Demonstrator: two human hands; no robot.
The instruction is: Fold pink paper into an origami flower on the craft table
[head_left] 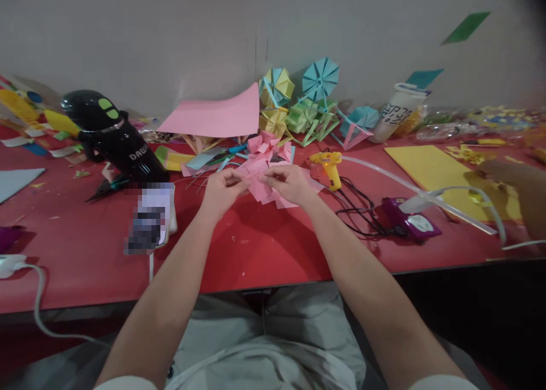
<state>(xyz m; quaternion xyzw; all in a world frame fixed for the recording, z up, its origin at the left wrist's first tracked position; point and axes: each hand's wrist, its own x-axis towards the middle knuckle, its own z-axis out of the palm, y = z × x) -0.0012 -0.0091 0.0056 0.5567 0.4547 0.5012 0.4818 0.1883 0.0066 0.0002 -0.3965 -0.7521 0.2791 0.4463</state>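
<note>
My left hand point(222, 190) and my right hand point(290, 182) come together over the red table, fingertips pinched. Between them they hold a small piece of pink paper point(256, 175); its exact fold is too small to make out. Right behind and under my fingers lies a heap of pink paper pieces point(269, 149), some folded and some flat. A yellow hot glue gun point(327, 167) rests just right of my right hand, its black cord trailing rightward. Left of my left hand a phone point(150, 216) is propped up, its screen blurred.
A black bottle point(121, 142) leans at the left. Folded paper umbrellas point(319, 80), a large pink sheet point(213, 114) and a white cup point(396, 112) stand along the wall. At right are a purple power socket point(409, 220), yellow paper point(420, 168) and another person's hand point(503, 177).
</note>
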